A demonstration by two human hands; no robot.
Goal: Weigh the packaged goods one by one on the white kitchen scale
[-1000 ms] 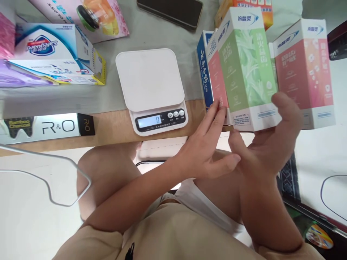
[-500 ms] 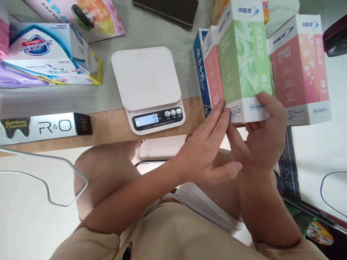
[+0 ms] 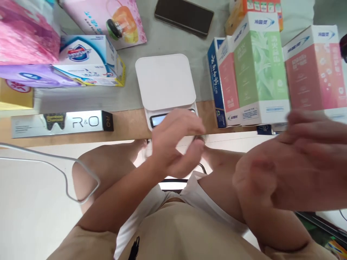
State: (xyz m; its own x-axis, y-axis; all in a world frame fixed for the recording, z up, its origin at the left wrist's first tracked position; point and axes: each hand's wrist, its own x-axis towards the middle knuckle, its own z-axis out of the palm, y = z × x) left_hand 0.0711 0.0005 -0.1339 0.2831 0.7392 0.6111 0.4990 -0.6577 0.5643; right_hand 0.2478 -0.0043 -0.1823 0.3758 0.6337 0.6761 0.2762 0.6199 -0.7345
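Observation:
My left hand (image 3: 176, 144) hovers over the front edge of the white kitchen scale (image 3: 166, 83), hiding part of its display. Its fingers curve, with a gap to the thumb and nothing between them. The scale's platform bears nothing. Off to the right, my right hand (image 3: 295, 169) is smeared by motion, so its fingers do not show clearly. It is nearest to a green and white toothpaste box (image 3: 261, 72) and a pink and white box (image 3: 314, 76). A slimmer pink box (image 3: 229, 86) and a dark blue box (image 3: 217, 86) lean beside the green one.
Further back lie a black phone (image 3: 184, 17) and an orange box (image 3: 267, 7). At the left stand a Safeguard soap box (image 3: 81, 54), a pink pack (image 3: 27, 32) and a silver R&O toothpaste box (image 3: 62, 124). A pale cable (image 3: 65, 177) hangs below the table's wooden edge (image 3: 127, 124).
Both hands have left the toothpaste boxes. My left hand has moved left to the scale, and my right hand has swung right. The view has shifted, so things appear further right.

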